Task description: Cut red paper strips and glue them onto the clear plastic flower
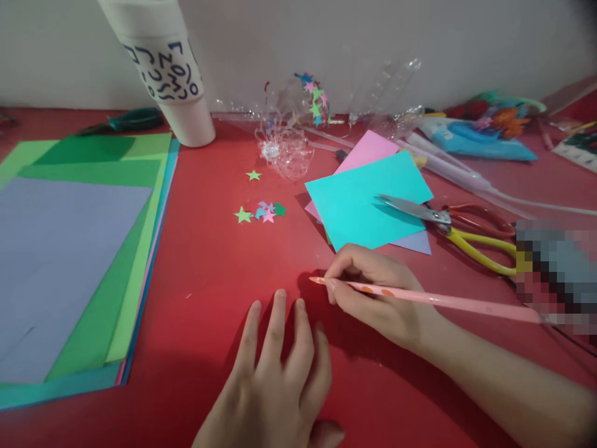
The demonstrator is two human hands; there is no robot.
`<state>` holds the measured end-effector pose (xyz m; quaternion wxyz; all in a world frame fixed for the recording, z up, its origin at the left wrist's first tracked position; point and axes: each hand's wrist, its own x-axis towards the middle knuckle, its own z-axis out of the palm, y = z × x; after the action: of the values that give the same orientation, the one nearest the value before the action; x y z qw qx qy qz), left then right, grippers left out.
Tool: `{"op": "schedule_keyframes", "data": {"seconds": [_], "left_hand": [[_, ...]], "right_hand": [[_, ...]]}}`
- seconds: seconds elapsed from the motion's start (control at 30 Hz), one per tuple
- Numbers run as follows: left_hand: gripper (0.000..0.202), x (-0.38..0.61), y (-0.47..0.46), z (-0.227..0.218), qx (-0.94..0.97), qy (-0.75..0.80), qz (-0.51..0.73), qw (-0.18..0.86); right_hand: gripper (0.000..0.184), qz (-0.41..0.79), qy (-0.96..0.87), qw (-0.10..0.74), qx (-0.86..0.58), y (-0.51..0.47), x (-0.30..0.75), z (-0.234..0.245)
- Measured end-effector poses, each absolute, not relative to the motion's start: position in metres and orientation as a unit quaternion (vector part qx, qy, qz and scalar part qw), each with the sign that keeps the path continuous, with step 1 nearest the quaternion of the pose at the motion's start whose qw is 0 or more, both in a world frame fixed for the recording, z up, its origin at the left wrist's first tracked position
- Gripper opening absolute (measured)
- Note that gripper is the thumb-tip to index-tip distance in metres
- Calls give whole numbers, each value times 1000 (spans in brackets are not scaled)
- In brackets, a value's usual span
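My right hand (377,298) is closed around a long pink pencil (448,302), its tip resting on the red table surface (209,286). My left hand (280,373) lies flat on that red surface just left of the pencil tip, fingers stretched out and holding nothing. Just beyond my right hand sits a small stack of coloured sheets with a turquoise sheet (364,199) on top. A pair of scissors (448,224) with red and yellow handles lies on its right edge.
A large stack of coloured paper (69,249) covers the left side. Small paper stars (261,211) lie scattered in the middle. A white tapered cup (168,74) stands at the back, with crumpled clear plastic (284,149) and craft clutter (485,130) along the wall.
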<state>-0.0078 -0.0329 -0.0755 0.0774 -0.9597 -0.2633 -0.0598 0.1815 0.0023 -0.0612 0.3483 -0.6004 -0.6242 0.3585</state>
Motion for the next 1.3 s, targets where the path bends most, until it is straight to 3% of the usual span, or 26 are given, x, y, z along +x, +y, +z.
{"op": "schedule_keyframes", "data": {"seconds": [1.3], "left_hand": [[66,-8,-36,-75,-959,-270,-54,69]], "right_hand": [[15,357,-662,305,-584,6,183,-60]]}}
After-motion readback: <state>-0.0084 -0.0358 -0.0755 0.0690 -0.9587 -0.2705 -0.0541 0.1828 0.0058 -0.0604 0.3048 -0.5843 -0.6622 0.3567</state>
